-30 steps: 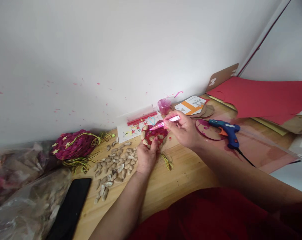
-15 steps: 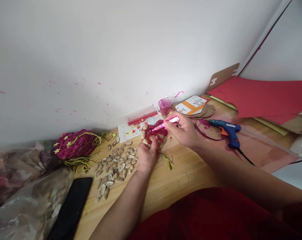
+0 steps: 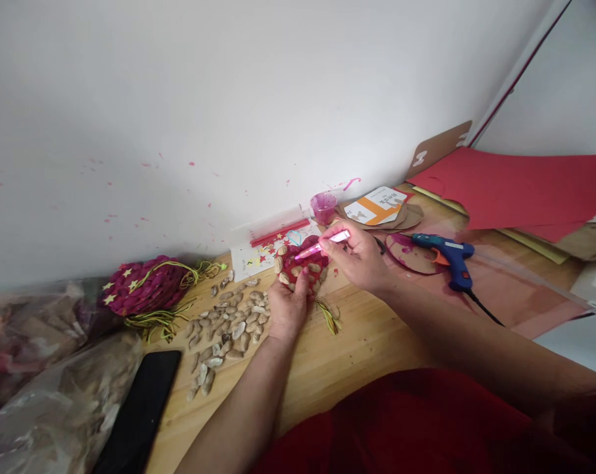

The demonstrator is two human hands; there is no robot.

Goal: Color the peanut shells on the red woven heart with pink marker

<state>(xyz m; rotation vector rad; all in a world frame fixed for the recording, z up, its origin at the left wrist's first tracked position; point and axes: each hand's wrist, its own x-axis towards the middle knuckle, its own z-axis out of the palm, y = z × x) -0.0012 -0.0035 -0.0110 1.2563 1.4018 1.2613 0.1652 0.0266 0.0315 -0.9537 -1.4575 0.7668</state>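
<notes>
My left hand (image 3: pixel 288 304) grips the lower left edge of a red craft piece (image 3: pixel 305 276) covered with peanut shells, its thumb lying on the front. Some shells on the piece are magenta and others are bare tan. A slim paintbrush (image 3: pixel 334 238) with a white end and pink-stained shaft is pinched in my right hand (image 3: pixel 359 260). Its tip meets the upper part of the craft piece. Yellow-green tassel strings (image 3: pixel 328 317) lie below the piece. Behind my right hand stands a clear cup (image 3: pixel 323 208) of magenta paint.
Loose peanut shells (image 3: pixel 228 326) spread over the wooden table left of my hands. Further left are a magenta shell ornament (image 3: pixel 147 286), plastic bags (image 3: pixel 65 395) and a black phone (image 3: pixel 139 408). At right lie a blue glue gun (image 3: pixel 448 257) and red paper (image 3: pixel 519 191).
The brush tip has shifted slightly left along the craft piece. My left hand keeps its hold, and the whole view has moved a little.
</notes>
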